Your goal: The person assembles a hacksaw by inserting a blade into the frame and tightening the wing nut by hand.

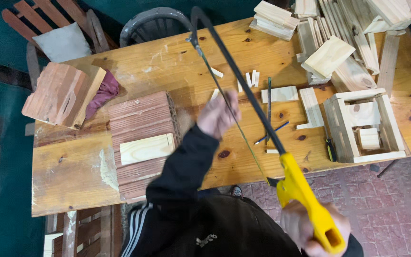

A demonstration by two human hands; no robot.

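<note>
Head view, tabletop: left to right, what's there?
Reddish wood block → maroon cloth → ridged brick bearing a pale plank → left hand → hacksaw, its yellow handle in the right hand → open wooden box frame.

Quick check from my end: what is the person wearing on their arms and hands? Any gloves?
No gloves: the left hand and right hand are both bare. The left arm wears a long black sleeve that ends at the wrist. White stripes run down the side of the black top near the shoulder. The right arm is mostly out of frame, so its sleeve cannot be told.
</note>
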